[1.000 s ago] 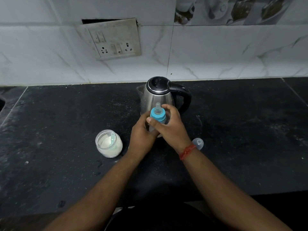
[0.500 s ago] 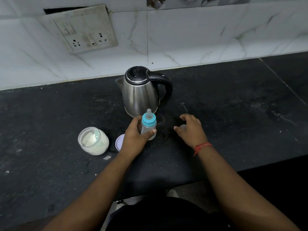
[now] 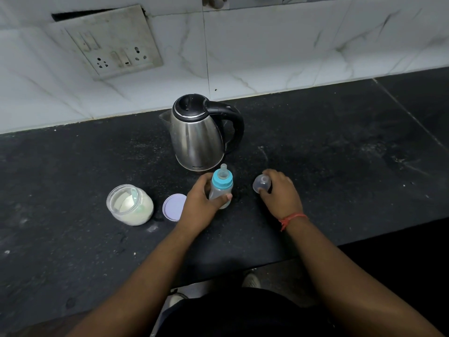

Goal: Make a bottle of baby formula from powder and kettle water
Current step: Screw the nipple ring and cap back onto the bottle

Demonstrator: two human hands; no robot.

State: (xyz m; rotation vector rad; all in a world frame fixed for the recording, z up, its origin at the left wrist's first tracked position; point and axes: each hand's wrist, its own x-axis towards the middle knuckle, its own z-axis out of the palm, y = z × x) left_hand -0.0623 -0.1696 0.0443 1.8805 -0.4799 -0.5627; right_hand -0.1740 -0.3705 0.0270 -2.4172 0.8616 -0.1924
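Note:
A small baby bottle (image 3: 221, 188) with a blue collar and clear teat stands upright on the black counter (image 3: 340, 166), in front of the steel kettle (image 3: 198, 135). My left hand (image 3: 202, 203) is wrapped around the bottle's body. To the right, my right hand (image 3: 279, 190) grips the clear dome cap (image 3: 261, 183), held just above the counter. An open glass jar of white powder (image 3: 130, 204) with a scoop inside sits at the left. Its lilac lid (image 3: 173, 206) lies flat between the jar and my left hand.
A white tiled wall with a switch and socket plate (image 3: 114, 45) runs behind the kettle. The counter's front edge (image 3: 243, 268) lies close to my body, with the floor and my shoes below it.
My right hand left the bottle's top, moved right and took hold of the clear cap. My left hand set the bottle down on the counter and keeps holding it.

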